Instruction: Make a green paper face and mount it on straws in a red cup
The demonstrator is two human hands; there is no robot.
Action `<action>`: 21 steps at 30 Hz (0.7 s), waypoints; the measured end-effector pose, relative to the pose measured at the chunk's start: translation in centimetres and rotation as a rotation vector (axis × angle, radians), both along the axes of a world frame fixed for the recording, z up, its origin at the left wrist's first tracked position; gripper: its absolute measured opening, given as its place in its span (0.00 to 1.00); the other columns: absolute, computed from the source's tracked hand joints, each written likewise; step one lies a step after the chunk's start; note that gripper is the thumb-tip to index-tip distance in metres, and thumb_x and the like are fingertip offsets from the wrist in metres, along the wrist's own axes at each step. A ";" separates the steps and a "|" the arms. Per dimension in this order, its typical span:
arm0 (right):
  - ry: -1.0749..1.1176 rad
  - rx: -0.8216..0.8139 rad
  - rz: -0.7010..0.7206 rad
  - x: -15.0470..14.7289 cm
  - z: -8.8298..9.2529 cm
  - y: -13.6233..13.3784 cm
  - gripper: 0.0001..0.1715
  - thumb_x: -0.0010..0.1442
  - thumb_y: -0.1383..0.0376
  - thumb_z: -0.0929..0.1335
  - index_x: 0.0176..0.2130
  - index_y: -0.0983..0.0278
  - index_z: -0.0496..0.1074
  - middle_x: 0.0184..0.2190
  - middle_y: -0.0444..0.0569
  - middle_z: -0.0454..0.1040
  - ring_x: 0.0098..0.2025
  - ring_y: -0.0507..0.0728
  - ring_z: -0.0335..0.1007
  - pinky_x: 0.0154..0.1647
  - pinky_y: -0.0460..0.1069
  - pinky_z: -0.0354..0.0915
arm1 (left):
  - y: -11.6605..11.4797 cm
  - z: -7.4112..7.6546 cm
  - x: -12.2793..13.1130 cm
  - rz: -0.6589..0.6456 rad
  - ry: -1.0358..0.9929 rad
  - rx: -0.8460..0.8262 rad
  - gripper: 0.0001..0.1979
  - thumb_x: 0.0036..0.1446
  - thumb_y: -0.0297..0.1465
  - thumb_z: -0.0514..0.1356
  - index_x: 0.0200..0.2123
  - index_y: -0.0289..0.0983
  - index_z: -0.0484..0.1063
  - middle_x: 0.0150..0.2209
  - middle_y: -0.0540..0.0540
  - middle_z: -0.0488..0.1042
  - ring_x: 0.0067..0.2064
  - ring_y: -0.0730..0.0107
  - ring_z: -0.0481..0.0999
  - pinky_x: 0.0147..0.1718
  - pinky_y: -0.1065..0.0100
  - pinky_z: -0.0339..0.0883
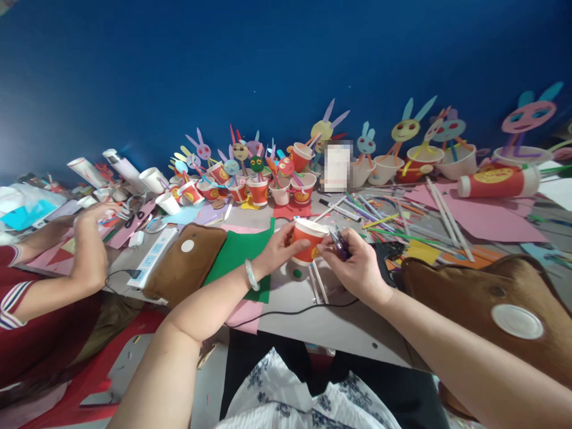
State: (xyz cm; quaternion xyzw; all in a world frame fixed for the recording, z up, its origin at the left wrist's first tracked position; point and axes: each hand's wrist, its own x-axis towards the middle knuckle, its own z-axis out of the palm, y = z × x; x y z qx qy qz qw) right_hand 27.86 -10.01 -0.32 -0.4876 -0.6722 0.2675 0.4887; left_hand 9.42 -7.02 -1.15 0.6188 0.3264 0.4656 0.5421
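My left hand (282, 249) is wrapped round a red and white paper cup (302, 238), holding it upright just above the table. In my right hand (357, 265) is a small pair of scissors (341, 244) with a dark purple handle; its metal tips point up beside the cup's rim. The right fingertips come close to the cup's right side, and I cannot tell whether they touch it. Below the cup lie white paper straws (318, 283) and a small green paper disc (297, 273). Green paper (243, 253) is spread under my left wrist.
Paper cups with rabbit-faced figures (258, 170) line the back. Coloured straws (379, 214) lie scattered right of centre. Brown plush cushions (187, 259) flank my arms. A black cable (290, 313) crosses in front, and a power strip (156, 256) lies left. A co-worker's arms (89, 250) work farther left.
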 end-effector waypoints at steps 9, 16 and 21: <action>0.174 -0.094 0.058 0.1 0.1 0.1 0.22 0.64 0.46 0.63 0.31 0.60 0.63 0.23 0.45 0.69 0.27 0.53 0.63 0.27 0.48 0.60 | 0.0 0.2 0.2 0.040 -0.235 -0.192 0.22 0.56 0.45 0.65 0.47 0.38 0.72 0.49 0.41 0.77 0.51 0.54 0.77 0.53 0.55 0.67; 0.123 -0.127 0.108 0.1 -0.2 0.2 0.28 0.61 0.41 0.64 0.28 0.59 0.53 0.20 0.38 0.56 0.23 0.50 0.50 0.23 0.47 0.51 | -0.1 0.5 -0.1 0.070 -0.292 -0.270 0.17 0.57 0.44 0.63 0.41 0.36 0.72 0.43 0.43 0.79 0.48 0.58 0.78 0.47 0.61 0.69; -0.070 -0.005 0.141 0.1 0.2 -0.5 0.23 0.63 0.44 0.63 0.30 0.60 0.59 0.21 0.40 0.57 0.24 0.50 0.51 0.25 0.47 0.54 | 0.2 0.0 -0.1 0.039 -0.318 -0.357 0.19 0.57 0.43 0.59 0.44 0.34 0.73 0.40 0.42 0.80 0.48 0.55 0.78 0.46 0.60 0.69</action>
